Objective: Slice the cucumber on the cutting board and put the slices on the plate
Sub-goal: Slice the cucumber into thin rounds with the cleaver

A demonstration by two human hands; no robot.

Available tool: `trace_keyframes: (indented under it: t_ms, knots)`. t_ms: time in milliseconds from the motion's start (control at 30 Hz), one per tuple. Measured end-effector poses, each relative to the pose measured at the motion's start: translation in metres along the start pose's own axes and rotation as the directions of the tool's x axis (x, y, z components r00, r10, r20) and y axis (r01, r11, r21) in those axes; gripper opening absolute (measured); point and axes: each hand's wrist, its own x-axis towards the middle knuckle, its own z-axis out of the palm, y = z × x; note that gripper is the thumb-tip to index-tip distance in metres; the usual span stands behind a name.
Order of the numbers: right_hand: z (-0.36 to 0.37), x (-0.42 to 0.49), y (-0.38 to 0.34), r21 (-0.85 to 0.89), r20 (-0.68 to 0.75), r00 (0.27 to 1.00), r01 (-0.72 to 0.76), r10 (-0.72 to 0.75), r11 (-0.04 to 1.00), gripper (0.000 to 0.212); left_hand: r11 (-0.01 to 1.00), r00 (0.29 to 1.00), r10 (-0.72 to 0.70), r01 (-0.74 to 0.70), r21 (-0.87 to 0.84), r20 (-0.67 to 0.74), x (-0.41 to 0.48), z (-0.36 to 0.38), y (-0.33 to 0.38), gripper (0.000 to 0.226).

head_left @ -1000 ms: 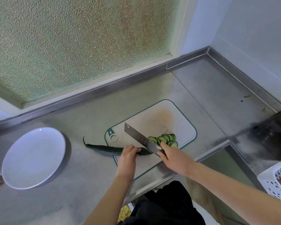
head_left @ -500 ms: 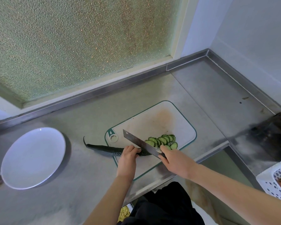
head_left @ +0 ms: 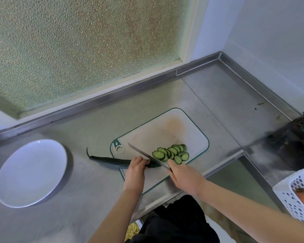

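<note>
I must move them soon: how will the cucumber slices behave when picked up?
The slices look thin, so probably light. Their cut faces are likely moist and slippery. They overlap on the cutting board, so a push may slide several together.

Rounded white plastic cutting board (head_left: 165,130) near the steel counter's (head_left: 88,127) front edge, round white plate (head_left: 30,172) well to its left.
The long dark-green cucumber (head_left: 111,162) lies across the board's left edge, tail out on the counter; pale-green round slices (head_left: 170,152) lie on the board, just right of the steel knife (head_left: 140,152).
</note>
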Motion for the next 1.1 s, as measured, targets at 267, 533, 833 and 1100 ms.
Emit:
trace_keyframes:
  t_ms: [267, 533, 833, 1100]
  knots:
    - [0.013, 0.024, -0.005, 0.064, 0.033, 0.999, -0.013, 0.011, 0.998, 0.024, 1.0, 1.0, 0.008, -0.008, 0.023, 0.004, 0.001, -0.001, 0.001, 0.032]
    - [0.011, 0.027, 0.006, 0.147, 0.056, 0.998, -0.007, -0.001, 0.989, 0.025, 1.0, 1.0, 0.014, -0.014, 0.028, 0.008, 0.001, -0.004, 0.001, 0.031]
    - [-0.002, 0.027, 0.012, 0.235, 0.018, 0.998, -0.065, 0.063, 0.97, 0.018, 0.999, 0.999, -0.035, 0.035, 0.0, -0.001, -0.001, -0.003, 0.002, 0.021]
    - [-0.012, 0.013, 0.005, 0.234, 0.016, 1.0, -0.022, 0.019, 0.972, 0.018, 1.0, 1.0, -0.02, 0.02, -0.008, -0.018, -0.001, -0.001, -0.001, 0.022]
